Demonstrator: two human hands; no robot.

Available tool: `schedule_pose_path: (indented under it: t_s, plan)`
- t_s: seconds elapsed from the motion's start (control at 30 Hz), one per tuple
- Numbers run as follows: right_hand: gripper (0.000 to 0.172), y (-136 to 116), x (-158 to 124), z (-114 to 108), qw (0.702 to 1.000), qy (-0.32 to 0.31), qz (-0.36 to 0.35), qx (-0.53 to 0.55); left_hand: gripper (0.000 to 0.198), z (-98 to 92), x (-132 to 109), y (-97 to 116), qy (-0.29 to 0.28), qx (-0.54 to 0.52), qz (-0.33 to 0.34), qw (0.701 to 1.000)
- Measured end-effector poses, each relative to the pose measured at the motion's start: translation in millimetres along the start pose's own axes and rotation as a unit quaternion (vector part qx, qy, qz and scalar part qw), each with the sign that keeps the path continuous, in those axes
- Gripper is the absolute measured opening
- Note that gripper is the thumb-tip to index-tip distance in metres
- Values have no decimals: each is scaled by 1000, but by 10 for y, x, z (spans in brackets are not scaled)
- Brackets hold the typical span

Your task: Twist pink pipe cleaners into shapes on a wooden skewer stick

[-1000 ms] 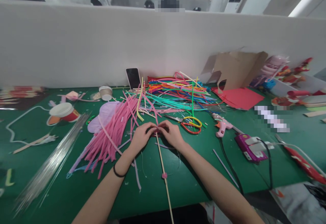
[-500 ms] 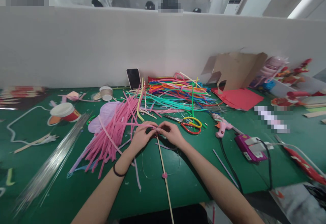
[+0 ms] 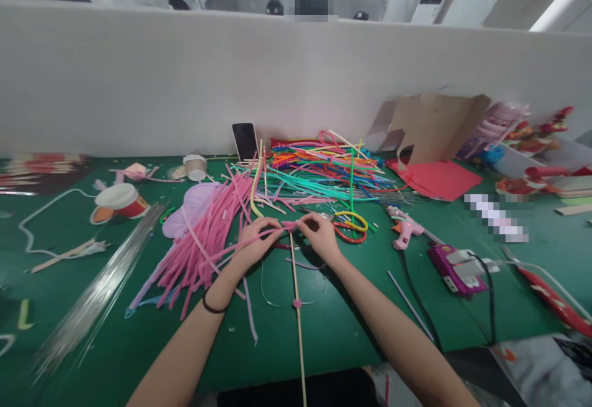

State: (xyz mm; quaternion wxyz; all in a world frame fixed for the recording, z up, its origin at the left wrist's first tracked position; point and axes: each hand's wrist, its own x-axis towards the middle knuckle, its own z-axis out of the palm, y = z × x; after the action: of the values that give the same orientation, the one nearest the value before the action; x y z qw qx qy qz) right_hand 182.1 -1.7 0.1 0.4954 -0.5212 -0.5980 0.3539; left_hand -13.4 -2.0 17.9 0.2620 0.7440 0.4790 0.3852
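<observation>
My left hand point(image 3: 257, 242) is closed in a pinch on a pink pipe cleaner point(image 3: 250, 242), whose free length trails left toward the pink pile. My right hand point(image 3: 322, 239) pinches the other side of the same pink strand, at the top end of a thin wooden stick point(image 3: 298, 333). That stick runs from between my hands down toward the table's front edge. A small pink knot point(image 3: 296, 303) sits partway along it, with a thin wire loop curving out to both sides. Beside my left hand lies a heap of pink pipe cleaners point(image 3: 203, 243).
Scissors point(image 3: 351, 227) lie just beyond my right hand. A pink glue gun point(image 3: 407, 228) and a purple power strip point(image 3: 456, 270) are to the right. Multicoloured pipe cleaners point(image 3: 324, 172) are piled behind. At left are a paper cup point(image 3: 121, 201) and a bundle of wires point(image 3: 102, 283).
My hands have moved slightly apart, showing the pink strand across the stick's top. The pipe cleaner's trailing length now slopes lower to the left. The view has shifted slightly.
</observation>
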Motion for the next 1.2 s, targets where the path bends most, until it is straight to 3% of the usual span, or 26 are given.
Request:
schedule_pose_path:
  t_s: [0.17, 0.4, 0.83, 0.93, 1.1, 1.2]
  plan:
    - [19, -6, 15, -42, 998, 40, -3, -52, 9, -27, 17, 7, 10, -7, 3, 1000]
    - [19, 38, 27, -93, 984, 87, -45, -150, 12, -77, 46, -189, 84, -14, -13, 996]
    - [16, 51, 55, -153, 985, 109, -58, -122, 16, -83, 58, -158, 31, -98, -82, 991]
    - [16, 61, 57, -147, 986, 97, -63, -119, 18, -84, 58, -156, 39, -131, -96, 986]
    - [12, 61, 52, -122, 986, 19, -90, -139, 20, -92, 56, -96, 39, -198, -109, 973]
    - [29, 31, 38, -124, 977, 21, -125, -171, 21, -99, 56, -68, 34, -225, -119, 967]
